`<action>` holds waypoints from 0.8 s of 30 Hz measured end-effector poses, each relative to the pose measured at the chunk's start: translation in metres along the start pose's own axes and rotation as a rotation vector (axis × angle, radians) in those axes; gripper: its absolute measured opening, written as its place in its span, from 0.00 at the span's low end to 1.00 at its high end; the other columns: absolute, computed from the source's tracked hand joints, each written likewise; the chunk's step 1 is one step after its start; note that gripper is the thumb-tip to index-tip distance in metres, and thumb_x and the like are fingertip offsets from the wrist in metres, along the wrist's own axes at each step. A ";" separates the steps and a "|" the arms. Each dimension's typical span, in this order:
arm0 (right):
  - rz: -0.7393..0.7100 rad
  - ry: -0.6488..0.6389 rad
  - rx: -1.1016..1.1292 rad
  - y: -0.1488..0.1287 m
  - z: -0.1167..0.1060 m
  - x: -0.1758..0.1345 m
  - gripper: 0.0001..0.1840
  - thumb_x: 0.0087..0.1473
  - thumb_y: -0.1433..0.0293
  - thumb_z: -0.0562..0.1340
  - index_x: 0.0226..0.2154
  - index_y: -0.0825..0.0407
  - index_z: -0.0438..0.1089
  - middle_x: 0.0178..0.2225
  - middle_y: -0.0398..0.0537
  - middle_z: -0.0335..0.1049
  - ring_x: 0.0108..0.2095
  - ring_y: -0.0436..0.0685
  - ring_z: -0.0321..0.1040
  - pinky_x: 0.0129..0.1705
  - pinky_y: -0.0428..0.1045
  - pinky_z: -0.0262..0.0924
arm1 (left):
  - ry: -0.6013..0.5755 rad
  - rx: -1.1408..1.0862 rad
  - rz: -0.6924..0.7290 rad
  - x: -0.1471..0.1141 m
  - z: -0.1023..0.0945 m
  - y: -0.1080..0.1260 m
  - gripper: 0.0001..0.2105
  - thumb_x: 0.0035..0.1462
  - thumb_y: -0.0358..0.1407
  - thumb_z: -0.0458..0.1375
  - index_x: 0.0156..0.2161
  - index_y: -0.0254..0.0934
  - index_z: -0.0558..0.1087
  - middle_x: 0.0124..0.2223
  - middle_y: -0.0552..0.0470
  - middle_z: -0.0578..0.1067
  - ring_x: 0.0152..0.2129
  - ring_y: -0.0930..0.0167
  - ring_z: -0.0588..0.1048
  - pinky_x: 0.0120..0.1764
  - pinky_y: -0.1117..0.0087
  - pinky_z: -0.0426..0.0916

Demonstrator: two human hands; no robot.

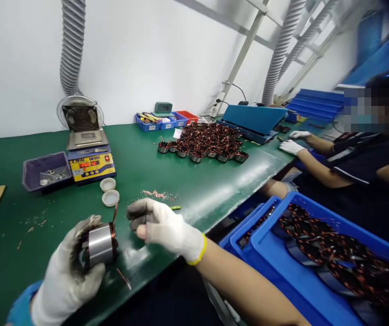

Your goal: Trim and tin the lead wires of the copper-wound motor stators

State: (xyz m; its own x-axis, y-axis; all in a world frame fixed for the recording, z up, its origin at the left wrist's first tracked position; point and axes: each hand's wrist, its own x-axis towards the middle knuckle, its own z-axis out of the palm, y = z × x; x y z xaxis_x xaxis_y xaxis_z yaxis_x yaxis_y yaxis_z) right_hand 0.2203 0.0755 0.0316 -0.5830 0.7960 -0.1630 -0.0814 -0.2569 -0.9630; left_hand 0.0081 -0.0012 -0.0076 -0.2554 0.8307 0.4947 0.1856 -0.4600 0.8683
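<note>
My left hand (pixel 68 271), in a white glove with grey-stained fingers, is wrapped round a motor stator (pixel 100 244). The stator has a silver metal ring, black ends and copper windings, and lies on its side in the grip. Copper wire leads stick out from it, upward and downward. Just right of it, my right hand (pixel 163 226) hovers over the table with half-curled fingers, apart from the stator. Nothing shows between those fingers, and the thumb tip is bare. Two small white round dishes (pixel 110 198) sit beyond the stator. Pinkish scraps (pixel 158 194) lie behind my right hand.
Left stand a purple tray (pixel 46 170) with small metal parts and a yellow-blue solder pot (pixel 92 165) with a fan behind. Many stators (pixel 211 140) crowd the green table (pixel 136 167). Stator-filled blue bins (pixel 265 244) stand right. A gloved co-worker (pixel 343 167) sits beyond.
</note>
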 end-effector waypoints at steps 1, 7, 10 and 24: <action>0.028 -0.041 0.054 0.000 -0.002 0.000 0.40 0.29 0.52 0.79 0.43 0.53 0.70 0.35 0.44 0.71 0.32 0.50 0.68 0.35 0.47 0.64 | -0.043 0.046 0.060 0.003 -0.008 0.003 0.29 0.40 0.35 0.75 0.51 0.50 0.78 0.45 0.52 0.83 0.39 0.63 0.82 0.43 0.72 0.77; 0.100 -0.050 -0.104 0.000 0.012 -0.009 0.18 0.44 0.61 0.75 0.31 0.54 0.72 0.23 0.38 0.67 0.23 0.45 0.60 0.26 0.42 0.54 | -0.482 0.640 0.682 0.025 -0.030 0.006 0.26 0.45 0.43 0.72 0.52 0.44 0.77 0.42 0.47 0.83 0.28 0.65 0.80 0.31 0.72 0.71; -0.038 0.029 -0.299 0.000 0.014 -0.018 0.07 0.55 0.68 0.66 0.28 0.55 0.73 0.23 0.39 0.67 0.24 0.45 0.59 0.27 0.42 0.55 | -0.580 0.645 0.573 0.019 -0.028 0.002 0.25 0.41 0.42 0.74 0.48 0.45 0.81 0.40 0.45 0.84 0.26 0.64 0.80 0.29 0.71 0.72; -1.162 0.076 -1.169 -0.004 0.011 -0.037 0.17 0.68 0.65 0.54 0.30 0.53 0.70 0.23 0.43 0.69 0.21 0.50 0.62 0.24 0.49 0.52 | 0.207 -1.093 -1.398 -0.047 0.026 0.045 0.13 0.41 0.40 0.70 0.36 0.40 0.83 0.30 0.47 0.83 0.22 0.64 0.80 0.39 0.61 0.80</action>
State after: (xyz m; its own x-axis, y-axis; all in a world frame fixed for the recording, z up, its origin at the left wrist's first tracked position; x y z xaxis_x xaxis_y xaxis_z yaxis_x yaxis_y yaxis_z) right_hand 0.2331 0.0411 0.0438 -0.6080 0.2870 0.7403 0.2164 0.9570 -0.1933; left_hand 0.0533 -0.0530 0.0072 0.2246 0.7376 -0.6368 -0.8815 0.4323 0.1898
